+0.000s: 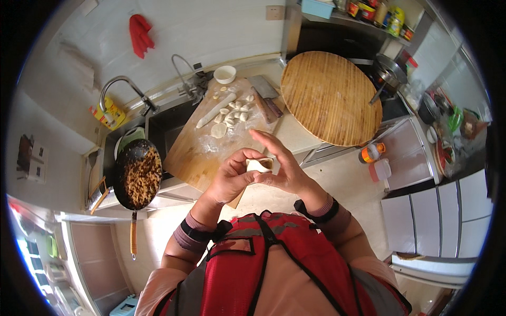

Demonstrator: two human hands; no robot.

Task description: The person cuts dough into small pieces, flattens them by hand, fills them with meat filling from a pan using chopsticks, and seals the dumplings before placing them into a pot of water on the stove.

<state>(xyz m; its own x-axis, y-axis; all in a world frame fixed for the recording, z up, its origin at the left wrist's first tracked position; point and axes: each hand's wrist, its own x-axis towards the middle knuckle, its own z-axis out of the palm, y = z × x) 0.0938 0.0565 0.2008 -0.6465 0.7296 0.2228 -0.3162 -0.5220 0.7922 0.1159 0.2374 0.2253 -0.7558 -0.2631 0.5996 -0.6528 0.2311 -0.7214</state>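
My left hand (232, 176) and my right hand (282, 168) hold a partly folded dough wrapper (257, 165) between them, with brown filling showing at its right side. The fingers of my right hand are raised and spread, its thumb at the dough. Beyond my hands lies a floured wooden board (189, 156). On it are a flat round wrapper (218, 130), several small dough pieces (237, 115), a long dough roll (216, 111), a wooden rolling pin (261, 105) and a cleaver (263, 87) with a dark handle.
A pan of cooked filling (139, 177) rests at the left by the sink (168, 126). A white bowl (225, 74) stands at the board's far edge. A large round wooden board (331, 98) lies at the right, near a metal pot (389, 73) on the stove.
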